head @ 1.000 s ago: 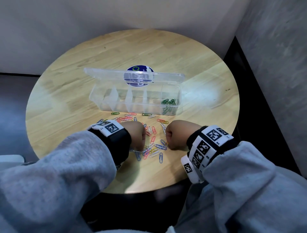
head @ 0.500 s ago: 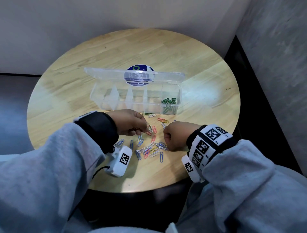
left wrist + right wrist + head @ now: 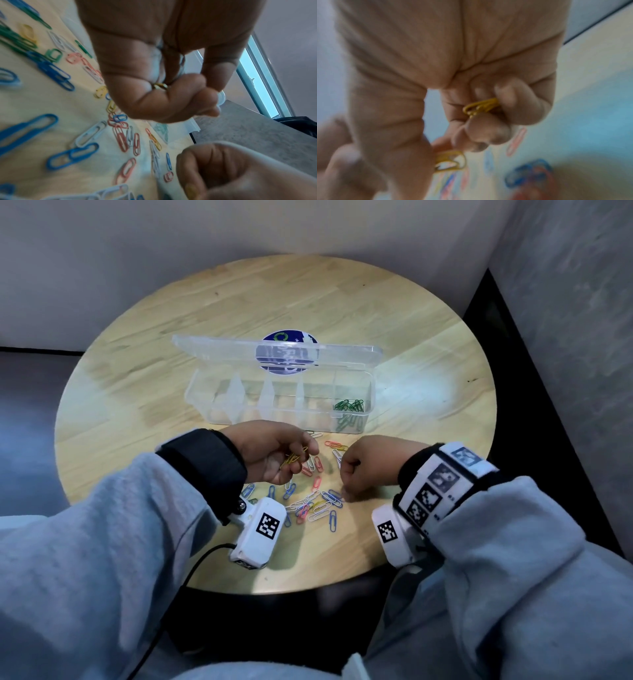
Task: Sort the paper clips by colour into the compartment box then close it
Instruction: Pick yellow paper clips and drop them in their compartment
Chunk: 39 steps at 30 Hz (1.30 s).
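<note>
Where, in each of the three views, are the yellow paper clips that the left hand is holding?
Head: yellow clips just left of centre, pinched in the left hand.
Left wrist: a small yellow glint at centre, between curled fingers.
Right wrist: lower left, blurred; the yellow bunch at centre is in the right hand.
Shared landmark: the loose blue clips lying below the hands.

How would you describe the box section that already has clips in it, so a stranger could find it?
On the round wooden table stands a clear compartment box with its lid up. Follow its row of sections to the far right end. That one holds a heap of green paper clips; the other sections look empty.
</note>
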Each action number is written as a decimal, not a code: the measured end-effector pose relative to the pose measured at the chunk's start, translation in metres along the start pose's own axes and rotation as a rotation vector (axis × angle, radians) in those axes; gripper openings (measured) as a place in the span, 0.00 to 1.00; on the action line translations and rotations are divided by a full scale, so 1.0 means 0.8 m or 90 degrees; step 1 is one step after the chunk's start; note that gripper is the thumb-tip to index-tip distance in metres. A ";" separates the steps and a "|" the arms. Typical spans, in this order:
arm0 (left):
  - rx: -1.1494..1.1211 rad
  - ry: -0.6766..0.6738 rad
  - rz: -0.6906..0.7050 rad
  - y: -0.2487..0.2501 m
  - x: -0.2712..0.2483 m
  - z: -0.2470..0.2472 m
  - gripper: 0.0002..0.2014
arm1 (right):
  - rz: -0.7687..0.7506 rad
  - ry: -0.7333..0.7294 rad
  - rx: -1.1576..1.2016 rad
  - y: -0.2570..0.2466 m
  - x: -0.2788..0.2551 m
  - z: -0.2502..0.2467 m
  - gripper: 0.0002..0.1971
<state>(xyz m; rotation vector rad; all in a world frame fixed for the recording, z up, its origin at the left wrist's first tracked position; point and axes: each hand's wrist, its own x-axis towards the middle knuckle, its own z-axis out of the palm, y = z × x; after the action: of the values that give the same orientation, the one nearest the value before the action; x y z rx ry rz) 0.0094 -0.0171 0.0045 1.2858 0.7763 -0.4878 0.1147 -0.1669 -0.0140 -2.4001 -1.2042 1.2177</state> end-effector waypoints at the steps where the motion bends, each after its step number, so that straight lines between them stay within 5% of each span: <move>1: -0.009 -0.011 -0.011 0.000 -0.001 0.002 0.08 | -0.004 0.009 0.044 0.002 -0.003 -0.007 0.11; 4: 0.048 0.005 -0.020 -0.001 0.001 0.012 0.09 | -0.006 0.039 0.175 0.009 -0.007 -0.023 0.12; 6: 0.205 0.043 0.004 -0.004 0.008 0.019 0.12 | -0.004 0.044 0.256 0.015 -0.007 -0.027 0.12; 10: 0.644 0.075 0.027 -0.008 0.009 0.028 0.04 | 0.024 0.045 0.344 0.020 -0.005 -0.024 0.06; 15: 0.837 0.134 0.062 -0.017 0.006 0.046 0.09 | 0.075 0.034 0.379 0.018 0.001 -0.021 0.07; 22: 0.814 0.131 0.039 -0.029 0.013 0.053 0.05 | 0.108 0.042 0.373 0.009 0.005 -0.017 0.14; 27: 0.798 0.111 0.026 -0.030 0.019 0.046 0.06 | 0.038 0.128 0.106 0.009 0.002 -0.018 0.11; 29: 0.749 0.094 0.021 -0.030 0.018 0.041 0.08 | 0.016 0.142 0.045 0.005 0.003 -0.013 0.03; 33: 0.631 0.080 0.036 -0.018 0.009 0.025 0.08 | 0.042 0.173 -0.028 0.000 0.008 -0.007 0.12; 39: 0.408 0.104 0.059 -0.001 -0.008 0.003 0.10 | 0.068 0.151 -0.103 -0.007 0.016 -0.004 0.13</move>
<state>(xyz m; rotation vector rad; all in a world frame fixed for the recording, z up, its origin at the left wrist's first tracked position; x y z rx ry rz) 0.0054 -0.0199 0.0090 1.9678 0.7140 -0.5867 0.1180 -0.1536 -0.0166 -2.6662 -1.1551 0.8585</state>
